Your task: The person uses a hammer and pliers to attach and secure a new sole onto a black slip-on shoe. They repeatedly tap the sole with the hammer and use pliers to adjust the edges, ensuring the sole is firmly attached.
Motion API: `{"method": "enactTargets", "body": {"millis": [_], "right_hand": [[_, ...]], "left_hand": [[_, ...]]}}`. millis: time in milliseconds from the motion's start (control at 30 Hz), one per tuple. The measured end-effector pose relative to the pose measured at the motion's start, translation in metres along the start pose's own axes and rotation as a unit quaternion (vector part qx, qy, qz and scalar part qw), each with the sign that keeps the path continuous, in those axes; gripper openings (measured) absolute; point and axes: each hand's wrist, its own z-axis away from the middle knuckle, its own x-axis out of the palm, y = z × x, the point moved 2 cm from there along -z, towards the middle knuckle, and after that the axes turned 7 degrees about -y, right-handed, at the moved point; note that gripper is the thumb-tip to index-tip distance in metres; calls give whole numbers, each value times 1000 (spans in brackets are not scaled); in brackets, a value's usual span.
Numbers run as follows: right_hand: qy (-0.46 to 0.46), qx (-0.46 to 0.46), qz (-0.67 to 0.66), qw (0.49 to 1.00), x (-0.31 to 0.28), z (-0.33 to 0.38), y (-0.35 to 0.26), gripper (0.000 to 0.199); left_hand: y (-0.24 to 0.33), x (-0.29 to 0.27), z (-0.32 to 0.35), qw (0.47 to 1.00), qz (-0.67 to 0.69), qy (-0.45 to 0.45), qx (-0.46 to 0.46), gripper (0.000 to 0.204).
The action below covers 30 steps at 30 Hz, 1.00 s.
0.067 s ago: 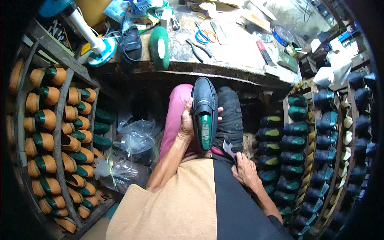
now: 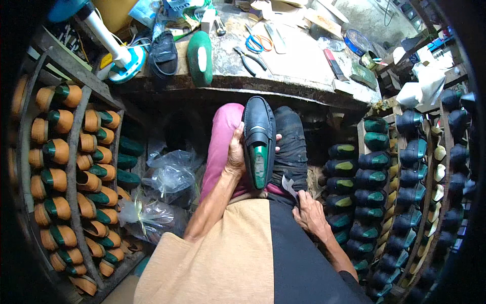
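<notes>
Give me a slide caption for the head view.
Left hand holds a black loafer on a green last over the lap.

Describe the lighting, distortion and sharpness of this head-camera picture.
Head view: strong fisheye bending, so the stone workbench edge curves and the corners go black. Daylight brightens the benchtop, while the space beneath it lies in deep shadow. The black leather loafer on a green last in the left hand is fairly sharp; the racks of dark shoes soften toward the rim. No glare stands out.

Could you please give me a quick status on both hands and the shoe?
Left hand grips black loafer on green last, upright over lap. Right hand rests on dark cloth at thigh. Nothing blocking.
</notes>
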Motion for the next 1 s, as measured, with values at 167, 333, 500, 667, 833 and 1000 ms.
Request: {"method": "enactTargets", "body": {"millis": [167,333,500,667,833,1000], "right_hand": [[30,1,-95,995,-3,-3,4,42],[46,18,-116,992,4,-18,11,42],[67,23,-131,989,9,-30,18,41],[-15,47,-163,985,2,-31,30,45],[-41,46,-302,951,-13,-30,40,31],[-10,29,-261,965,-12,-36,37,18]], "left_hand": [[-9,-24,-1,996,-77,18,-35,88],[-14,-24,-8,998,-27,-22,-58,88],[-2,-10,-16,998,-28,0,-54,86],[30,21,-28,985,-109,111,-71,74],[98,58,-25,882,-469,27,36,87],[19,37,-22,576,-817,19,-34,111]]}}
